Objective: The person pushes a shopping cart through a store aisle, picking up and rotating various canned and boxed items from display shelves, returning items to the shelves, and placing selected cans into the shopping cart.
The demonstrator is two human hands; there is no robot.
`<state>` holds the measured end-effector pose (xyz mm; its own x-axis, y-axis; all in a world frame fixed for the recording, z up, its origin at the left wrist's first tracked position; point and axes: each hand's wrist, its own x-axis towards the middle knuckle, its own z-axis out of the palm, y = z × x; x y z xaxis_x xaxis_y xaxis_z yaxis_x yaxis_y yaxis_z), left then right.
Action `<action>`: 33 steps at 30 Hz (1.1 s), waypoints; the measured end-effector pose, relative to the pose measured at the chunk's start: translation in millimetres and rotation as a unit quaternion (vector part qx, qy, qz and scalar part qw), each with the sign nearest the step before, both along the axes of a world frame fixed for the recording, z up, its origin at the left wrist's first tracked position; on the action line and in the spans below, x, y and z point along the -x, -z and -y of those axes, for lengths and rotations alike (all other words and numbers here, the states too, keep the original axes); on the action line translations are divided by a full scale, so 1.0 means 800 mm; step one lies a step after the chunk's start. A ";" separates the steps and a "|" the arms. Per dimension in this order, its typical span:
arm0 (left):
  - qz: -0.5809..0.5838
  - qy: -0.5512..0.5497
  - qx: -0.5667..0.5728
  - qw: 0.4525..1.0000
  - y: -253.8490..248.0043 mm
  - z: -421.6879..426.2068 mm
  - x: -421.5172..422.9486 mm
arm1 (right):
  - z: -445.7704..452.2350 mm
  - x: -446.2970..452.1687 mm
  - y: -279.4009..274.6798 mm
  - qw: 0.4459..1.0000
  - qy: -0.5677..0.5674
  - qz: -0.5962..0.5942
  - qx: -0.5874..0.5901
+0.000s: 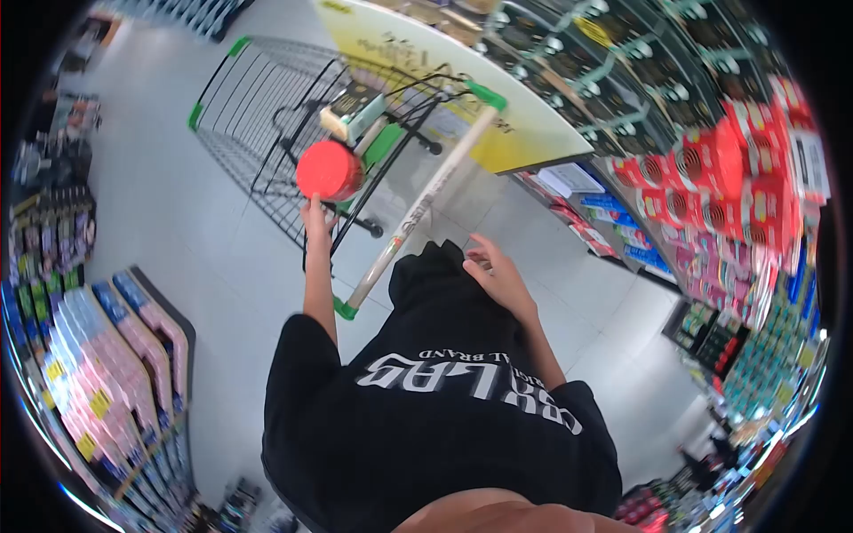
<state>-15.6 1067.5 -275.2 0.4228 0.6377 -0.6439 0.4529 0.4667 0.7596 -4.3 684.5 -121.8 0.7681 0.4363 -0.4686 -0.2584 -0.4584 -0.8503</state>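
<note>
A round container with a red lid [329, 171] is over the near left part of the shopping cart [258, 115]. My left hand [316, 213] touches its near side, fingers wrapped partly round it. Beyond it, a pale box with a dark top [354, 108] lies in the cart by the green child-seat flap [382, 147]. My right hand [493, 268] is beside the front of my black shirt, its fingers apart and holding nothing. The cart's pale handle bar [426, 204] runs between my two hands.
A white and yellow display panel [524, 107] stands just right of the cart. Shelves with red packages [702, 178] line the right side. Pink and blue stacked goods [98, 355] stand at the left, and tiled floor [151, 160] lies left of the cart.
</note>
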 end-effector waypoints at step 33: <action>-0.141 0.518 -0.457 0.709 -0.049 0.410 0.093 | 0.535 0.341 0.088 0.875 0.453 0.082 0.150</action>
